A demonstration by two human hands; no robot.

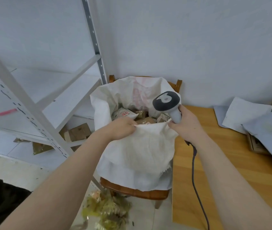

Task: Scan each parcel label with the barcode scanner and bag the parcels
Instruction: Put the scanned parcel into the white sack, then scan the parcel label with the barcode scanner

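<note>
"While the left hand (pixel 120 128) pinches the near rim of the sack (pixel 136 146), what is the right hand (pixel 186 125) doing?"

"Two jobs, it seems. Its fingers are wrapped round the handle of the barcode scanner (pixel 166 101), and its thumb side appears to nip the same rim further right. The cloth is taut between them."

"Where does the sack sit?"

"On the seat of a wooden chair (pixel 132 190) standing against the left edge of the desk (pixel 214 163), mouth upward. Several parcels (pixel 123 113) lie inside."

"How will it handle?"

"It's woven cloth, soft and floppy, so the rim folds wherever nothing holds it, and one edge of the turned-down flap is frayed. With that many parcels I'd judge it weighty. Take a bunched handful of rim rather than a fingertip pinch. The scanner is hard and probably light, but it fills most of that hand, and its cable (pixel 193 171) trails down along the desk's left edge."

"Room to move?"

"It's tight on the left, where the shelving (pixel 25 100) uprights stand just beside the sack, and the wall is close behind the chair. On the right, open wood shows along the desk's left edge, with pale mailers (pixel 244 113) piled toward its far right corner. That strip looks the best spot to set the scanner down."
</note>
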